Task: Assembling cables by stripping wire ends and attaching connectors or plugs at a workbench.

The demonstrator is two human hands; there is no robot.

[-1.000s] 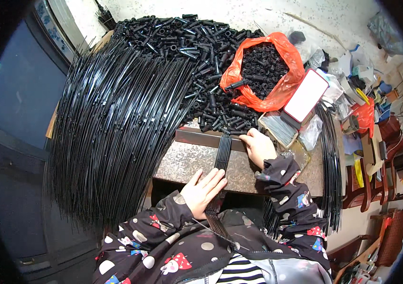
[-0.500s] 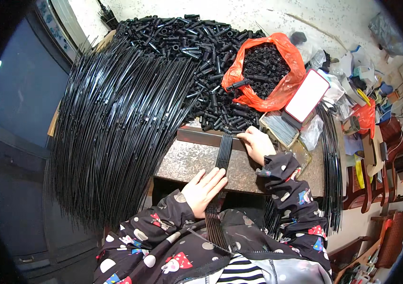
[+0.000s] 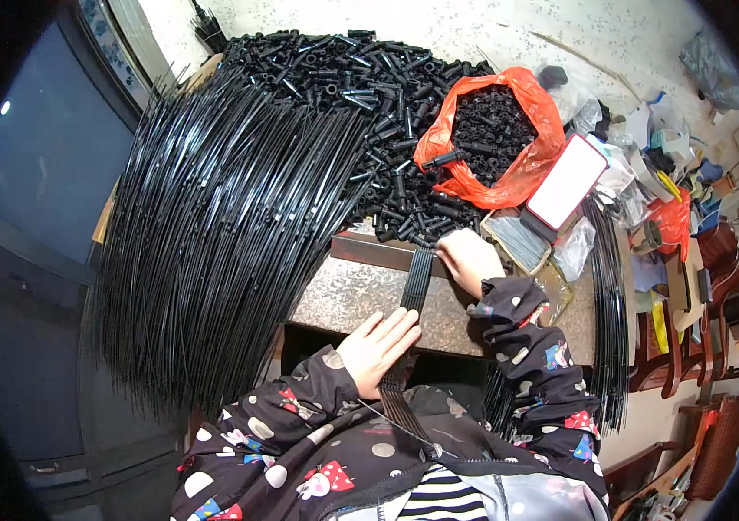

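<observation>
A flat row of thin black rods lies across the brown stone slab, running from a dark bar at the slab's far edge back over the near edge toward my lap. My left hand lies flat with spread fingers on the near part of the rods. My right hand rests at the rods' far end beside the dark bar, fingers curled on them. Behind the bar lies a big heap of short black tubes.
A large fan of long black rods hangs over the left side. An orange bag of small black parts sits right of the heap, with a white-faced red box and a clear packet beside it. More rods hang at right.
Both hands stay nearly in place on the row of rods; my left hand has shifted very slightly along it.
</observation>
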